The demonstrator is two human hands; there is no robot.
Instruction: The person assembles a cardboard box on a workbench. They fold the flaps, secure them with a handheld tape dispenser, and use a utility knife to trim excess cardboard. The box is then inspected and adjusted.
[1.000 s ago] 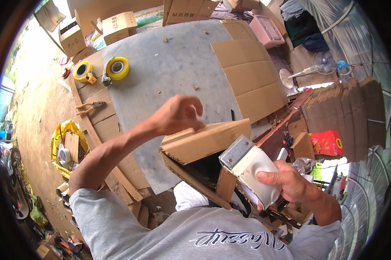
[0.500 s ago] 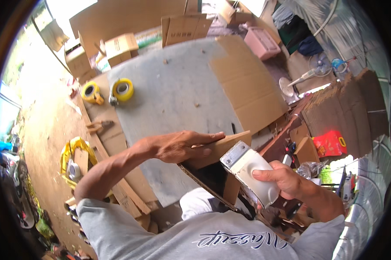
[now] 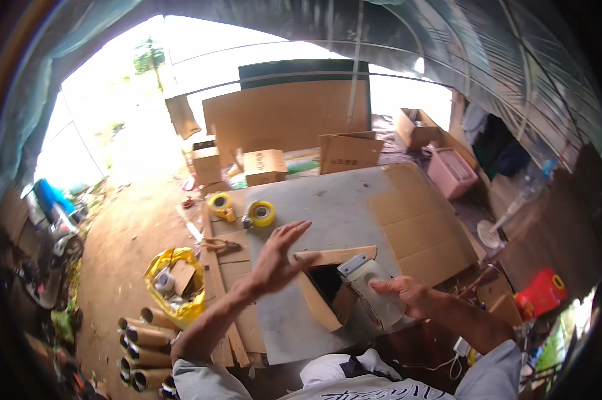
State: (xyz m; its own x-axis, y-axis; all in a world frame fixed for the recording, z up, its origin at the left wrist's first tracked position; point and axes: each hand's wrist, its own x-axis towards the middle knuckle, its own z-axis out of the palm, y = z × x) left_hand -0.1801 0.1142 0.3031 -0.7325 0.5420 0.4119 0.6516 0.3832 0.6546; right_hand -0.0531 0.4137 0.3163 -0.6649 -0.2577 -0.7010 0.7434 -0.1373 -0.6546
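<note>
My right hand (image 3: 413, 297) grips a whitish tape dispenser (image 3: 374, 291), with the thumb on its body. Its metal cutter end rests over or against the right side of a small cardboard box (image 3: 317, 304). This box lies at the near edge of the grey-topped table, and its dark inside shows between the brown walls. Just above the box's left far corner, my left hand (image 3: 279, 257) is open, its fingers stretched apart and holding nothing. Whether its fingertips touch the cardboard I cannot tell.
Two yellow tape rolls (image 3: 261, 213) and pliers (image 3: 222, 245) lie toward the table's left side. A flattened cardboard sheet (image 3: 421, 217) covers its right. A yellow bag (image 3: 193, 308) and several cardboard tubes (image 3: 147, 357) stand on the left floor. A pink bin (image 3: 450, 173) stands far right.
My left hand has come off the box flap and spread its fingers. The box now sits lower on the table with its opening facing up. The view has tilted up, showing more background.
</note>
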